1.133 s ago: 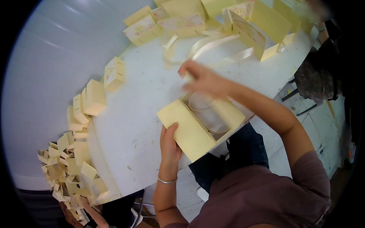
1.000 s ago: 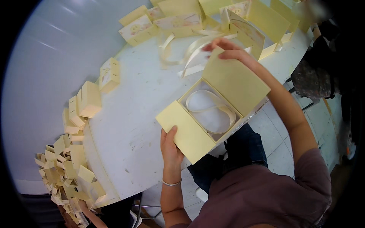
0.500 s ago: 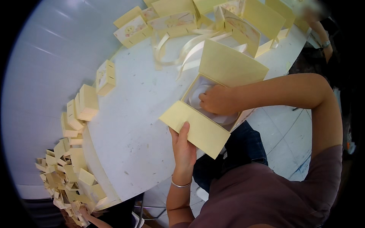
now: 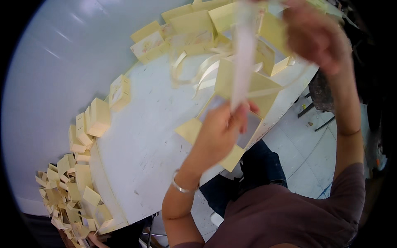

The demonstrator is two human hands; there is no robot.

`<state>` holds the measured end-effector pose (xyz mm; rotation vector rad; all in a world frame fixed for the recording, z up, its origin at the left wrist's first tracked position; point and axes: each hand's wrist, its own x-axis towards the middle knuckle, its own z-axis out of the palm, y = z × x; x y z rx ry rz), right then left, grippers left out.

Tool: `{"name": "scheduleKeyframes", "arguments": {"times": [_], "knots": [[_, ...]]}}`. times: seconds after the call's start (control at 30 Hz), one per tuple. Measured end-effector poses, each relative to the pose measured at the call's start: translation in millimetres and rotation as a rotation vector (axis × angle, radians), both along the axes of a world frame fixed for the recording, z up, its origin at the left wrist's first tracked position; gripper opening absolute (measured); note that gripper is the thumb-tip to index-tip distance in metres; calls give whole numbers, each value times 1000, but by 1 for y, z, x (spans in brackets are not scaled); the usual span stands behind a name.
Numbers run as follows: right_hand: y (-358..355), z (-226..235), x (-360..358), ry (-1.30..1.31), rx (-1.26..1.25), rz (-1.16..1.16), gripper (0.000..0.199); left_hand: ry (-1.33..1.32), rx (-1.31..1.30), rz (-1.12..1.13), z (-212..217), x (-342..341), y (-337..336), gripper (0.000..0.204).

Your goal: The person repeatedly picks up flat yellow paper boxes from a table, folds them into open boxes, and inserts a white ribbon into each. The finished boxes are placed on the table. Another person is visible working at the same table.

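Observation:
My left hand (image 4: 219,134) is closed on a pale ribbon (image 4: 244,53), which rises as a blurred broad strip toward the top edge. A thinner strand curves from near this hand toward the right. Raised at the upper right, my right hand (image 4: 316,37) is smeared by motion, so I cannot tell whether it grips the ribbon. Behind and below my left hand lies an opened pale yellow box (image 4: 264,101) with lid and front flap spread. Its inside is greyish white, and my left hand covers part of it.
Several opened yellow boxes (image 4: 192,25) and loose cream ribbons (image 4: 206,74) lie at the table's (image 4: 140,136) far side. Closed boxes (image 4: 99,118) line the left edge, near a heap of small box pieces (image 4: 68,194). Another person's hand (image 4: 95,239) shows at the lower left.
My right hand has come out of the box and swung up to the upper right. My left hand has left the flap and now holds the ribbon above the box.

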<state>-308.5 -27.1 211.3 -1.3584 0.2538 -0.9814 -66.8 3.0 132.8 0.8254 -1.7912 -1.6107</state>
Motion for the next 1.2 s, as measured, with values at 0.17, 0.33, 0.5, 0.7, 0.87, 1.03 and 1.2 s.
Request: {"name": "scheduleKeyframes", "arguments": {"times": [0.17, 0.33, 0.5, 0.7, 0.87, 1.03, 1.2], "knots": [[68, 32, -177, -385, 176, -346, 31, 22, 346, -274, -1, 12, 62, 25], [116, -15, -254, -98, -154, -868, 47, 189, 725, -337, -66, 26, 95, 27], [116, -29, -178, -346, -158, -659, 67, -247, 449, -338, -152, -12, 122, 29], [86, -87, -11, 610, -312, -833, 47, -197, -267, -26, -90, -30, 110, 59], [84, -101, 26, 815, -641, -704, 33, 345, 32, 121, -50, -53, 88, 69], [83, -83, 27, 664, -496, -662, 38, 360, 524, -42, -36, -28, 69, 57], [70, -77, 7, 884, -439, -628, 49, 462, 656, -27, -32, 1, 52, 20]]}}
